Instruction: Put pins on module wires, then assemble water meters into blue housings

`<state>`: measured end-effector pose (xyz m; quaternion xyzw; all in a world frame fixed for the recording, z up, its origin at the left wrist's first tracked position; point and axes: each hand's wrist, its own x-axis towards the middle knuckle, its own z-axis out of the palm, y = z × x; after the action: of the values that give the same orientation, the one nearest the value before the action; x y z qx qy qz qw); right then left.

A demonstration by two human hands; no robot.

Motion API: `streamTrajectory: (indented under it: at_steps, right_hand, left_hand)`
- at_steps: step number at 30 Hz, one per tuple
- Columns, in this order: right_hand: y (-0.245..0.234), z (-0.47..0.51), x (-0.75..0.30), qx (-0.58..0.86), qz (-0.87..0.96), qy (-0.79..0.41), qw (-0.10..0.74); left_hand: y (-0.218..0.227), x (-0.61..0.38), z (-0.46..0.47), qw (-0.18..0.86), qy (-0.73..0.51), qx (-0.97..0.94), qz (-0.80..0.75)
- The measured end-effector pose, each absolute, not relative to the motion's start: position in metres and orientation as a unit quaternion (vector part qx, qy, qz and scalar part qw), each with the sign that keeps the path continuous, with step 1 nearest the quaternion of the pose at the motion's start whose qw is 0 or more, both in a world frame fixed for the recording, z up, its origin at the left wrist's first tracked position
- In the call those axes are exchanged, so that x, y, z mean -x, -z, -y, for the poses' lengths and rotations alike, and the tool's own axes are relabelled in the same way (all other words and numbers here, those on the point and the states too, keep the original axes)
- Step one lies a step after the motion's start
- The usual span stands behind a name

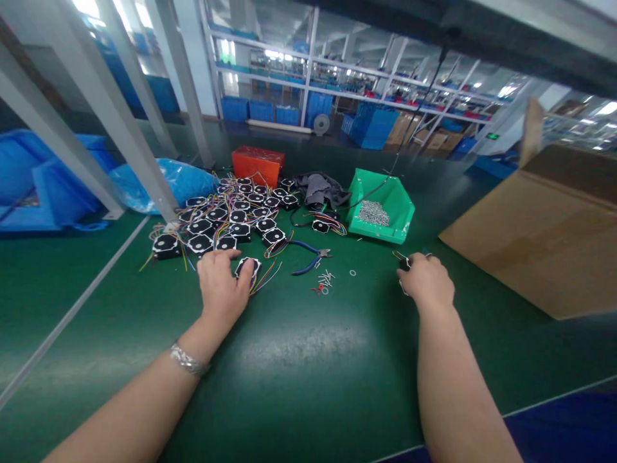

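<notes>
My left hand [222, 286] has its thumb and fingers closed around a small black motor [249, 267] with a white-edged face. Coloured wires trail from that motor onto the green tabletop. To the right, my right hand [428, 283] grips another black motor [403, 265], mostly covered by the fingers, near the cardboard box. Between the hands lie blue-handled pliers [308, 256], a small heap of pins or screws [326, 279], a red bit [318, 288] and a loose washer [353, 273]. Behind my left hand spreads a pile of similar motors [238, 217] with tangled wires.
A green bin [405, 209] holding many small metal parts stands at the back, beside dark cloth [321, 190]. An orange-red box [258, 164] and a blue plastic bag [168, 183] sit behind the pile. At right stands a cardboard box [525, 244]; metal posts [130, 128] rise at left.
</notes>
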<state>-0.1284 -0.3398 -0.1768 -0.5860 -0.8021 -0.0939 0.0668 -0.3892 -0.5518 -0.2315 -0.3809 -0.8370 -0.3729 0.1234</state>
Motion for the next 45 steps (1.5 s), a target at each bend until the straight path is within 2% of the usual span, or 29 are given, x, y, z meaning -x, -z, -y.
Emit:
streamTrajectory:
  at_steps: [3, 6, 8, 11, 13, 15, 17, 19, 20, 22, 25, 28, 30, 35, 38, 45]
  right_hand:
    - [0.179, 0.335, 0.123, 0.591, 0.805, 0.057, 0.018]
    - [0.176, 0.337, 0.124, 0.6, 0.799, 0.033, -0.005]
    - [0.171, 0.341, 0.129, 0.613, 0.789, 0.036, 0.016]
    - [0.165, 0.355, 0.143, 0.596, 0.786, 0.058, 0.157]
    - [0.165, 0.37, 0.156, 0.519, 0.803, 0.065, 0.285]
    - [0.17, 0.389, 0.171, 0.403, 0.834, 0.06, 0.371]
    - [0.18, 0.412, 0.187, 0.276, 0.873, 0.038, 0.401]
    - [0.192, 0.435, 0.2, 0.155, 0.908, 0.011, 0.389]
    - [0.198, 0.445, 0.206, 0.107, 0.921, 0.0, 0.375]
    - [0.207, 0.461, 0.214, 0.035, 0.936, -0.022, 0.349]
    - [0.212, 0.466, 0.219, -0.012, 0.936, -0.057, 0.347]
    - [0.211, 0.451, 0.217, 0.08, 0.921, -0.058, 0.378]
    - [0.211, 0.435, 0.215, 0.184, 0.917, -0.036, 0.353]
    - [0.212, 0.405, 0.209, 0.334, 0.936, 0.0, 0.11]
    - [0.21, 0.401, 0.207, 0.35, 0.937, -0.01, 0.023]
    - [0.208, 0.401, 0.207, 0.378, 0.926, -0.008, 0.012]
  left_hand:
    - [0.226, 0.372, 0.556, 0.068, 0.304, 0.478, 0.821]
    - [0.227, 0.362, 0.554, -0.007, 0.211, 0.498, 0.841]
    - [0.23, 0.361, 0.551, -0.011, 0.235, 0.501, 0.833]
    - [0.232, 0.361, 0.548, 0.0, 0.353, 0.511, 0.784]
    - [0.232, 0.356, 0.548, -0.063, 0.439, 0.497, 0.746]
    - [0.231, 0.345, 0.549, -0.218, 0.527, 0.453, 0.685]
    - [0.229, 0.333, 0.55, -0.406, 0.603, 0.38, 0.572]
    - [0.227, 0.324, 0.552, -0.536, 0.652, 0.31, 0.438]
    - [0.226, 0.321, 0.552, -0.569, 0.669, 0.283, 0.386]
    - [0.226, 0.322, 0.552, -0.588, 0.697, 0.233, 0.337]
    - [0.227, 0.334, 0.551, -0.579, 0.724, 0.144, 0.346]
    - [0.228, 0.346, 0.548, -0.584, 0.721, 0.103, 0.359]
    - [0.229, 0.349, 0.546, -0.585, 0.715, 0.096, 0.37]
    - [0.229, 0.342, 0.544, -0.581, 0.71, 0.096, 0.387]
    - [0.229, 0.338, 0.544, -0.579, 0.707, 0.084, 0.397]
    - [0.23, 0.338, 0.541, -0.56, 0.709, 0.07, 0.422]
